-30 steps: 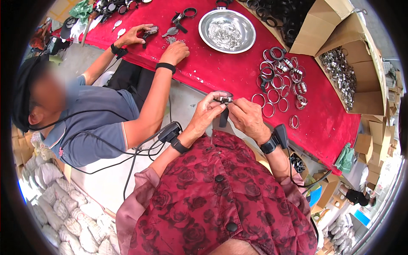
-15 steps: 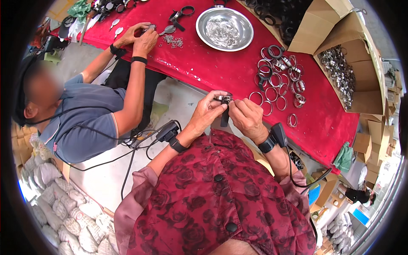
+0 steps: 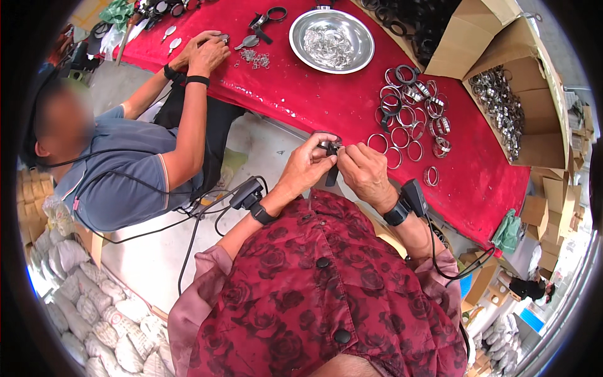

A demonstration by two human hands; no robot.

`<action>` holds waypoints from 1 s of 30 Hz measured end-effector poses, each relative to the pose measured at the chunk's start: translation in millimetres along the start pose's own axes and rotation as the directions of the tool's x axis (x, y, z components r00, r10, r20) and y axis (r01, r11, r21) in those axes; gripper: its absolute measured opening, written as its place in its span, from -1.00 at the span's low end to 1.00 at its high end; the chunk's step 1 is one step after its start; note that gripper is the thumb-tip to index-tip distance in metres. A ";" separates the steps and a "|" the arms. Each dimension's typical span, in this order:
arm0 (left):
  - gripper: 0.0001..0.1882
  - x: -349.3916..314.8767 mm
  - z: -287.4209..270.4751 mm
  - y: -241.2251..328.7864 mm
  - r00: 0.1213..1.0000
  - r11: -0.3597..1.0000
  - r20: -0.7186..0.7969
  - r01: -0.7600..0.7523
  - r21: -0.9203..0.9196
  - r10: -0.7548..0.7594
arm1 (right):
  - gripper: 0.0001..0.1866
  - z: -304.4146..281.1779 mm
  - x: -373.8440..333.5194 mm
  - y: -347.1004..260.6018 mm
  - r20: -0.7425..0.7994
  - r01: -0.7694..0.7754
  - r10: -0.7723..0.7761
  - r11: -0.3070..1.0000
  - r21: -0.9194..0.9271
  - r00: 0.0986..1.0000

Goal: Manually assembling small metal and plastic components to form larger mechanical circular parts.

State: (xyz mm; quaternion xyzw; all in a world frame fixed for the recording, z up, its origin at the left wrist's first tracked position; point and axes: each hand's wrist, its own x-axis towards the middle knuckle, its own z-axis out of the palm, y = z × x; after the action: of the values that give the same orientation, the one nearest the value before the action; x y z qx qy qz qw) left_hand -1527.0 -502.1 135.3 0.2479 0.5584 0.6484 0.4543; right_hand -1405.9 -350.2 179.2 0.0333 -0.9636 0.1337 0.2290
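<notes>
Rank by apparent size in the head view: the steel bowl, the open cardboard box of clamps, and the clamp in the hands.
1. Cardboard box
2. Steel bowl
3. Clamp, held by the left hand and right hand, nearest the camera yet smallest.

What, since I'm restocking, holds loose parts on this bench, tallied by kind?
Round shiny steel bowl: 1
Open brown cardboard boxes of metal rings: 2
Total: 3

A steel bowl (image 3: 331, 41) sits on the table (image 3: 314, 103), loose rings (image 3: 408, 119) right of it, boxes (image 3: 502, 94) beyond.
</notes>
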 end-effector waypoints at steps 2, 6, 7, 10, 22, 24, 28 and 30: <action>-0.57 -1.4 0.6 -3.8 1.000 1.000 -0.013 -0.027 0.000 0.027 | -0.87 -0.8 0.9 -2.9 -0.002 0.001 -0.001 1.000 0.006 1.000; -0.56 -4.3 -2.5 3.6 0.999 0.997 0.035 0.017 0.080 -0.020 | -0.87 -1.2 0.8 -6.1 0.027 -0.017 0.018 1.000 -0.012 0.999; -0.56 -5.1 -2.6 4.6 0.999 0.996 0.037 0.019 0.087 -0.023 | -0.87 -1.7 1.0 -7.1 0.039 -0.023 0.024 1.000 -0.019 0.999; -0.56 -6.5 -2.2 4.5 0.999 0.996 0.036 0.015 0.091 -0.018 | -0.86 -2.4 1.6 -9.0 0.079 -0.037 0.038 0.999 -0.016 0.996; -0.62 -1.0 -3.0 6.2 1.000 0.996 0.000 0.030 0.086 -0.030 | -0.87 0.5 5.4 -7.9 0.073 -0.163 0.160 0.986 0.030 0.984; -0.65 0.6 -2.4 6.5 0.999 0.998 -0.004 0.037 0.059 -0.037 | -0.86 1.0 5.4 -7.6 0.067 -0.169 0.166 0.985 0.038 0.984; -0.69 3.9 -1.7 3.1 0.997 0.996 -0.042 0.060 0.060 -0.057 | -0.86 5.6 3.9 -6.9 0.043 -0.163 0.161 0.986 0.045 0.986; -0.69 5.9 -2.7 2.1 0.997 0.995 -0.055 0.056 0.083 -0.052 | -0.86 6.2 4.3 -6.7 0.044 -0.152 0.150 0.987 0.047 0.988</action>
State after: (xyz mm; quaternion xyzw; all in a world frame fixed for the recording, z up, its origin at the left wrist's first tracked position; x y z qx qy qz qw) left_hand -1532.6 -498.2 135.6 0.2346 0.6036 0.6179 0.4459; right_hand -1411.6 -358.4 177.4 -0.0316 -0.9642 0.1739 0.1978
